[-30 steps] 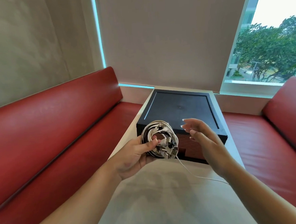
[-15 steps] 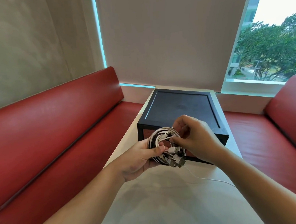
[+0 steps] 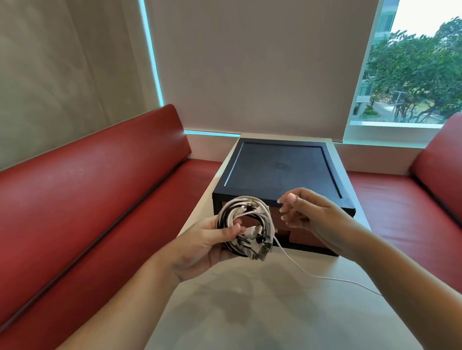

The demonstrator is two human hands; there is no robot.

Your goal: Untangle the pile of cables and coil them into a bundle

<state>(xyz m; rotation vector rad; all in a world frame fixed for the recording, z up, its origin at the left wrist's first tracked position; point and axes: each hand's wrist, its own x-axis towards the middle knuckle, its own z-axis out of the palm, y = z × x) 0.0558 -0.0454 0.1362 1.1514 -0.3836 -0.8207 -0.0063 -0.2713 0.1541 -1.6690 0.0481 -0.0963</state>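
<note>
First, table (image 3: pixel 260 321): one pale top, running from the camera out under the black box; it takes the slack that is not yet wound.
Loose white cable (image 3: pixel 311 275): one thin strand, leaving the bundle's lower edge and trailing over the table to the near right of the box, below the right wrist; probably the last length left to coil.
Left hand (image 3: pixel 201 244): one, raised before the box's near-left corner; the thumb lies across the front of the coil and the fingers behind it, clamping it, likely so the loops cannot spring apart.
Cable bundle (image 3: pixel 243 222): one round coil of white and dark cables, held up just in front of the box's front face; plug ends gather at its lower edge; how many cables it holds cannot be told.
Right hand (image 3: pixel 316 218): one, before the box's front face, just beside the bundle but apart from it; fingers loosely curled with nothing visible in them, seemingly poised to fetch the strand.
Black box (image 3: pixel 280 166): one, at the table's far end, with a flat dark lid.
Red benches (image 3: pixel 91 210): two, one on each side of the box.
Blind (image 3: pixel 258 65): one, lowered behind the box.
Window (image 3: pixel 420 68): behind the box to the right, showing trees.
</note>
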